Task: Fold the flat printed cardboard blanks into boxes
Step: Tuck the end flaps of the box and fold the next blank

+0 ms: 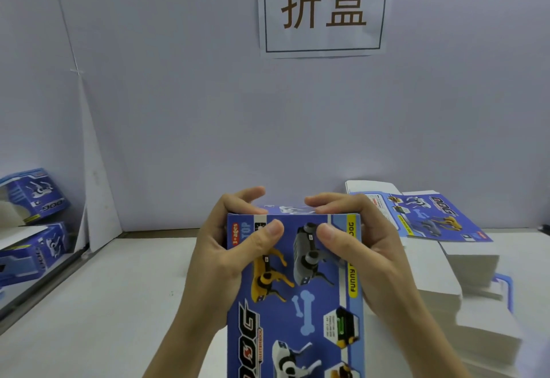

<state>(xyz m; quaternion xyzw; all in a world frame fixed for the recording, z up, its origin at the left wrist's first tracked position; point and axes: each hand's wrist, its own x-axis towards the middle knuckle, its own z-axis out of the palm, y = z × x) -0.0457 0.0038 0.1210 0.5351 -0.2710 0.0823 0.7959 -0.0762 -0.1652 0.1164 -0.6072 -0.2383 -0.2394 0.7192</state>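
Head view: I hold the box [297, 288] up over the worktop's [119, 303] near edge, its long axis running away from me. My left hand [226, 255] and right hand [366, 252] grip its far end, thumbs pressed on the printed face, fingers curled over the far flap. Neither is nearer. I judge the flap wants tucking next. Flat blanks [440, 220] are stacked at the right edge; folded boxes [32, 196] sit left, insides unseen.

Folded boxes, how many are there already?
3. One box is held by the left hand and right hand. Two finished boxes sit at far left: upper, lower. More may be out of view.
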